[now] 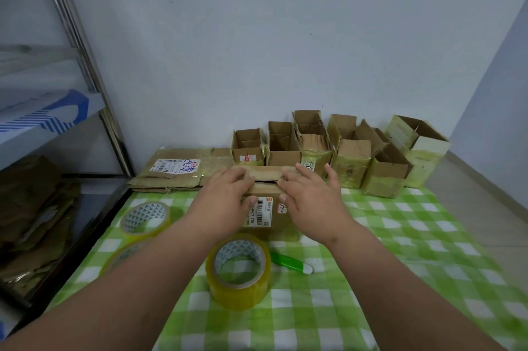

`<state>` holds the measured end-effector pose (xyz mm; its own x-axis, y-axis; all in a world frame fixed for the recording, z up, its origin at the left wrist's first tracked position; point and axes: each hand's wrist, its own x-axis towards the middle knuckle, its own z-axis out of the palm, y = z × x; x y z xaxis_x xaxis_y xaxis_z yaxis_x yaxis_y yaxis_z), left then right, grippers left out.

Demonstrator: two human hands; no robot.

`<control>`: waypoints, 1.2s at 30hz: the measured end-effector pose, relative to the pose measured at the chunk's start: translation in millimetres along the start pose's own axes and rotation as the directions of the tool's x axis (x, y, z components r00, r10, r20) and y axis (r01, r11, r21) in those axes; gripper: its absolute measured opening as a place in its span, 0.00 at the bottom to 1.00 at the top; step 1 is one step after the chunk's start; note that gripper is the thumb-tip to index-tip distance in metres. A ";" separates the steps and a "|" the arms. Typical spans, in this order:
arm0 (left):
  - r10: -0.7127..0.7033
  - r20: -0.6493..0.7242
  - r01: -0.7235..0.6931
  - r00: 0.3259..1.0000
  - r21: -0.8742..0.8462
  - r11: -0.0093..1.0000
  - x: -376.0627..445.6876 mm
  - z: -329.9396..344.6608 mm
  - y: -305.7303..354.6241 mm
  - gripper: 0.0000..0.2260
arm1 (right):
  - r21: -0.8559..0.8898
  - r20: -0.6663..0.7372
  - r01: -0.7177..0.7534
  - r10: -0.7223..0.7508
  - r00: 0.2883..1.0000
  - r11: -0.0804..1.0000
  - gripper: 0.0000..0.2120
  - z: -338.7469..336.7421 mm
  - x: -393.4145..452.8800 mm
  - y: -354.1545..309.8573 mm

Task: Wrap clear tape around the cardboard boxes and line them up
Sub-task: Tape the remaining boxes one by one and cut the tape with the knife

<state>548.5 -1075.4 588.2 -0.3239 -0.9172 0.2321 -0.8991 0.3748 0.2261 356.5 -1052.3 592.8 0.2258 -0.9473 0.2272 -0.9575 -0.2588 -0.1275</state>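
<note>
— While both hands are pressing the flaps down, where is the cardboard box [264, 208] sitting?

— On the checked surface [400, 236], behind the tape roll [238, 270]; left hand [225, 196] and right hand [311, 196] are lying spread, fingers straight.

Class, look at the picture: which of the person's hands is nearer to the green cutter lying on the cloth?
Right. The right hand rests on the box, just above and behind the green cutter. The left hand presses the box's other side, farther left.
</note>
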 end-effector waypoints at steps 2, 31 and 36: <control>-0.004 0.011 0.004 1.000 -0.010 1.000 -1.8 -2.9 1.1 0.23 | -0.015 0.000 -0.010 0.010 1.000 1.000 0.20 -0.5 -2.3 0.5; -0.194 0.094 0.185 0.977 0.092 0.978 -83.3 -2.3 -45.1 0.24 | 0.081 0.161 0.219 -0.229 0.960 0.972 0.18 39.1 -59.0 -75.8; -0.178 0.129 0.162 0.975 0.123 0.979 -92.7 0.5 -47.4 0.21 | 0.062 0.349 0.162 -0.173 0.921 0.985 0.24 38.7 -62.5 -82.9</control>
<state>621.0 -1008.2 555.5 -0.1941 -0.9789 0.0637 -0.9690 0.2014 0.1430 428.7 -979.0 551.7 0.4364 -0.8935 -0.1061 -0.8955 -0.4197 -0.1484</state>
